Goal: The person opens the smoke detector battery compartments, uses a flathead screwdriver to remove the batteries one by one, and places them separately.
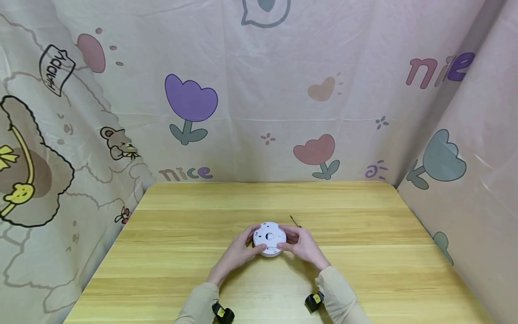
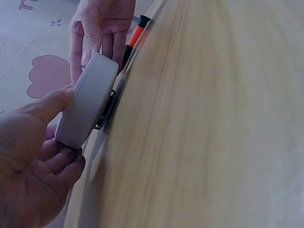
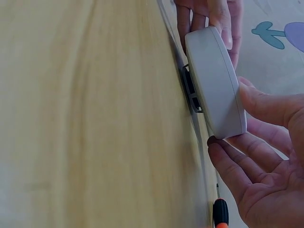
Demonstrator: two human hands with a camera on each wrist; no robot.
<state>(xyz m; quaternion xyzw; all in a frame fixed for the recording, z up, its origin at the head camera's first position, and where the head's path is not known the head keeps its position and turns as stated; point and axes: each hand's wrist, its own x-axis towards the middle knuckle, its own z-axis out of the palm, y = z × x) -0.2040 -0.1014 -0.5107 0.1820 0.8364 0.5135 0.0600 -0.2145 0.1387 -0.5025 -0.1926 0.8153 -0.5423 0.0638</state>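
Observation:
A white round smoke detector (image 1: 269, 244) is held between both hands over the middle of the table, its flat slotted mounting side facing up. My left hand (image 1: 240, 247) grips its left edge, thumb on the top face and fingers around the side and underneath. On the opposite edge, my right hand (image 1: 302, 245) holds it the same way. Both wrist views show the smooth side wall of the detector (image 2: 88, 102) and a dark slotted part (image 3: 191, 88) beneath it, close over the table.
Just behind my right hand lies a screwdriver (image 1: 295, 220) with an orange and black handle (image 2: 137, 35). The wooden table (image 1: 182, 225) ends at a patterned cloth (image 1: 251, 90) at the back and sides. Small black cameras (image 1: 314, 301) are worn at the wrists.

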